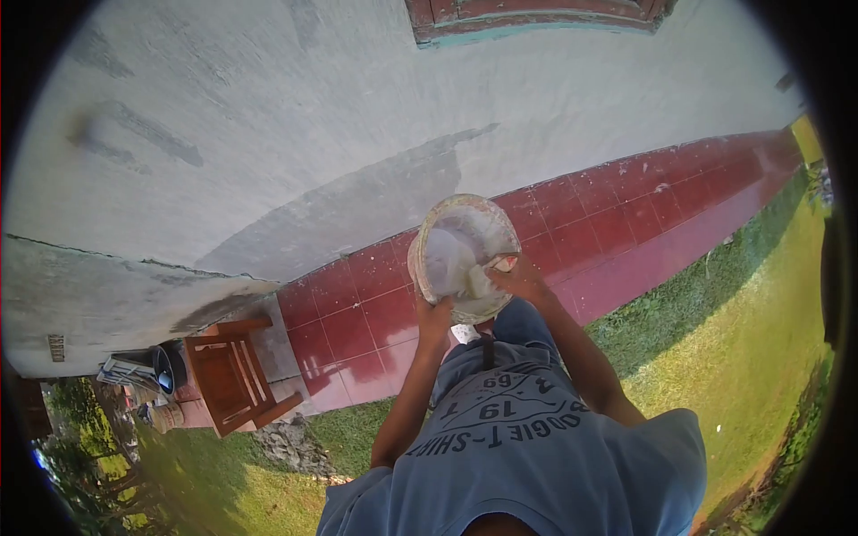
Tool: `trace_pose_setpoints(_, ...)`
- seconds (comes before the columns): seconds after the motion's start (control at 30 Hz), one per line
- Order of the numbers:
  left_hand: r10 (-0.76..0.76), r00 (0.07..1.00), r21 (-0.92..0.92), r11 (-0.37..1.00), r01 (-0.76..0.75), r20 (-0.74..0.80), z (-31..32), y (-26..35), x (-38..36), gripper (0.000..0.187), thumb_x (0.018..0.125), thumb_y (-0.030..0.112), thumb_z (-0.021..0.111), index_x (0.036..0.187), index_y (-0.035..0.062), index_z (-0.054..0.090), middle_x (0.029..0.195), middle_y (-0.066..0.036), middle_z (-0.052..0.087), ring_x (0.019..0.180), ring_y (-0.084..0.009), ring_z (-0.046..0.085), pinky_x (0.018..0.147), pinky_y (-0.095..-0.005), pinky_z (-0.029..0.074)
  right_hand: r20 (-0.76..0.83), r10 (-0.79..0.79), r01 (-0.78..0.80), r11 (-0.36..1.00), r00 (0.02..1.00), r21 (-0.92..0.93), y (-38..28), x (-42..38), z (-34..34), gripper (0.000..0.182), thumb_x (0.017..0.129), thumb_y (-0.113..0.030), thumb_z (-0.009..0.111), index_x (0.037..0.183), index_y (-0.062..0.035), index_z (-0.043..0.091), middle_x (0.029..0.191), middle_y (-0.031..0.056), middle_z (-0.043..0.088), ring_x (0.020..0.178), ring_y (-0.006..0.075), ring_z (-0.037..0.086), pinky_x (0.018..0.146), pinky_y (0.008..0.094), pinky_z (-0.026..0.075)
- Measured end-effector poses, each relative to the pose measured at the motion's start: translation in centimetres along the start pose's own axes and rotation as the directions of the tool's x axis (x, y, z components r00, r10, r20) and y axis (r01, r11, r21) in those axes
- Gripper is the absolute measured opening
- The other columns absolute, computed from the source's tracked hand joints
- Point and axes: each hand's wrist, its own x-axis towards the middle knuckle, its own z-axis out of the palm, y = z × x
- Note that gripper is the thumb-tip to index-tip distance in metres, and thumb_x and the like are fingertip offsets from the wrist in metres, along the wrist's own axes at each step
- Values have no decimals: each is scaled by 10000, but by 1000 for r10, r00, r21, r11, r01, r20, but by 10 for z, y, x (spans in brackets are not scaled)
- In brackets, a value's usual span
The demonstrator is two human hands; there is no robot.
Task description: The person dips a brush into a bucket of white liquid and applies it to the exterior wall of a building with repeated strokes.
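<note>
A round, stained bucket with a pale, whitish inside is held up in front of my body, its open mouth tilted toward the camera. My left hand grips its lower left rim. At the right side of the rim, my right hand is closed on something small, red and white, that I cannot make out, with the fingers over the bucket's mouth. What lies at the bucket's bottom is hard to tell.
A grey-white wall rises ahead, with a wooden window frame at the top. Red floor tiles run along it. At the left stand a wooden chair and a black bucket. Grass borders the tiles.
</note>
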Motion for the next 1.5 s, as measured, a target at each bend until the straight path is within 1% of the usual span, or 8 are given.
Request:
trace_pose_setpoints(0.5,-259,963,131,960,249,67,94,-25,108,630,729,-99,456,1348,-3,388,1174,-187,568,1013,-338,647,745,-466,616,-73,16,-31,978,997,-208,48,74,-117,249,823,-243,716,949,-29,710,782,65,699,714,133,666,645,309,525)
trace_pose_setpoints(0.8,-582,809,115,801,588,-82,89,-65,205,421,764,-95,480,1177,-24,508,1104,-169,600,970,-308,655,788,-410,575,-80,387,-251,727,918,639,72,122,-192,220,908,-101,644,1086,28,646,975,108,692,830,191,702,758,320,593)
trace_pose_setpoints(0.87,-335,834,872,384,-304,438,63,-80,230,240,759,-91,496,978,-56,586,952,-157,648,888,-286,673,791,-351,542,-212,387,-67,594,897,802,103,143,-199,243,915,-103,620,1118,30,627,960,131,696,824,215,712,717,311,596)
trace_pose_setpoints(0.97,-359,921,790,604,105,152,54,-103,267,164,705,-91,626,848,-13,605,808,-144,634,813,-259,673,755,-379,543,-327,373,94,523,868,847,145,191,-209,299,935,-86,579,1188,74,562,1060,188,664,926,263,697,824,350,599)
trace_pose_setpoints(1.2,-492,821,955,87,-285,289,-31,-117,310,205,746,-81,517,945,-76,567,961,-148,641,864,-273,643,819,-347,518,-852,170,585,660,495,472,236,383,-230,286,929,-43,618,1181,86,585,1124,187,646,996,259,671,891,364,569)
trace_pose_setpoints(1.27,-491,854,538,680,498,-170,-37,-114,310,319,750,-11,566,1061,-68,532,1066,-160,580,961,-293,619,827,-384,527,-906,99,451,842,412,297,230,420,-228,249,916,-28,632,1145,69,616,1116,158,656,984,213,668,862,317,560)
trace_pose_setpoints(1.47,-486,846,751,470,464,-218,-195,-90,297,539,714,-53,460,1251,-47,414,1203,-161,515,1051,-329,570,966,-445,494,-735,-609,517,751,298,-412,278,462,-114,391,702,71,760,1059,-75,696,1105,214,625,995,343,664,771,350,572)
trace_pose_setpoints(1.5,-560,694,225,682,696,-452,-148,-83,305,571,729,-42,461,1295,-46,392,1271,-176,481,1159,-350,518,1017,-503,459,-659,-646,574,727,386,-377,285,452,-93,395,716,39,759,1083,-89,688,1131,206,616,1025,352,649,782,361,580)
